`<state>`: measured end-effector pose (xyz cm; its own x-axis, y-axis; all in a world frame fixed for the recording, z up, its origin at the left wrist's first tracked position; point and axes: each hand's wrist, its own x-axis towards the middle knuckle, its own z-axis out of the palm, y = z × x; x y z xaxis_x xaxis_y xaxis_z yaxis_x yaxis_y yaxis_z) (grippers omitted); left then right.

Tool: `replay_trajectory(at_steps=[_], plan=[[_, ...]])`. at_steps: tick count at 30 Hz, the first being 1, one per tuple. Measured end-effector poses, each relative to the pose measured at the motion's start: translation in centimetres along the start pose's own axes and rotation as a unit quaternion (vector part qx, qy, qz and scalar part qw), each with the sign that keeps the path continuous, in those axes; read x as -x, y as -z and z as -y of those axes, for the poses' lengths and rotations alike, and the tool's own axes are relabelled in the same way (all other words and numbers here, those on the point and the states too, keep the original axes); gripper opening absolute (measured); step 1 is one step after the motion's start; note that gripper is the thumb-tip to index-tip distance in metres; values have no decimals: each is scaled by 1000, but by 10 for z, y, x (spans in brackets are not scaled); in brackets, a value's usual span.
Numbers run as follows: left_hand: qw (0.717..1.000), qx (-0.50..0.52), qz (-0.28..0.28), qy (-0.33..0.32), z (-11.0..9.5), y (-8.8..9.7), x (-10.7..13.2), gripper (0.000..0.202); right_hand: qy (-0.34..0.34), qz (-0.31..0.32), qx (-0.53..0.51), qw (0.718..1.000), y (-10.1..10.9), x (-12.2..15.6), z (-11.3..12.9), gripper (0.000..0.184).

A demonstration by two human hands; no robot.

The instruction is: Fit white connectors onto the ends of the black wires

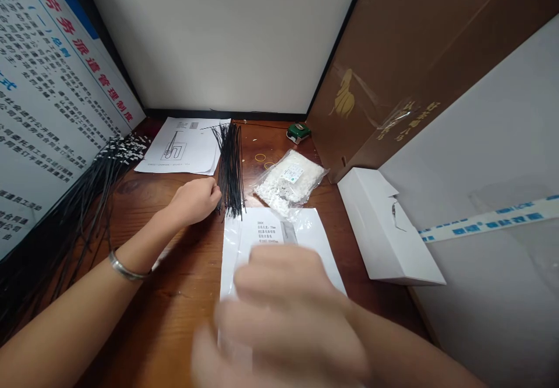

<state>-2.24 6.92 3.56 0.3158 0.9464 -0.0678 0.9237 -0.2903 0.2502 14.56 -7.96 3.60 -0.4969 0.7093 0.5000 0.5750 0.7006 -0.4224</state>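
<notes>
My left hand [196, 198] is closed, its fingers curled against the left edge of a bundle of thin black wires [230, 169]. What those fingers hold, if anything, is hidden. Close to the camera, my right hand [288, 312] is smeared by motion over a white printed sheet in clear plastic [321, 242]; its fingers and anything in them cannot be made out. Just beyond the sheet lies a clear bag of small white pieces [292, 178], with a label on it.
A second heap of black wires with white ends [126, 149] lies at the left wall. Papers with a line drawing [174, 146] rest at the back left. A green tape measure [299, 131] sits at the back. On the right stand a white box [384, 230] and a brown carton [393, 73].
</notes>
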Motion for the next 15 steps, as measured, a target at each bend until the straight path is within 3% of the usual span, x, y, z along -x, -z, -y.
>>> replay_trajectory(at_steps=[1, 3, 6, 8, 10, 13, 15], plan=[[996, 90, -14, -7, -1, 1, 7, 24, 22, -4, -19, 1000, 3, -17, -3, 19], [963, 267, -34, -27, -2, 3, 23, 21, -42, -40, -29, 998, 11, -48, -9, 32], [903, 430, -3, -29, -4, 7, 51, 29, -134, 18, -24, 991, 14, -71, -22, 54], [873, 487, 25, -20, -3, 8, 65, 32, -145, 63, -26, 987, 10, -71, -30, 51], [869, 492, 47, -27, 1, 6, 74, 34, -142, 94, -32, 985, 6, -67, -34, 39], [848, 525, 56, -34, 9, -3, 73, 41, -138, 91, -37, 986, 6, -64, -29, 27], [816, 576, 44, 15, 11, -11, 67, 50, -126, 93, -42, 987, 10, -65, -20, 25]])
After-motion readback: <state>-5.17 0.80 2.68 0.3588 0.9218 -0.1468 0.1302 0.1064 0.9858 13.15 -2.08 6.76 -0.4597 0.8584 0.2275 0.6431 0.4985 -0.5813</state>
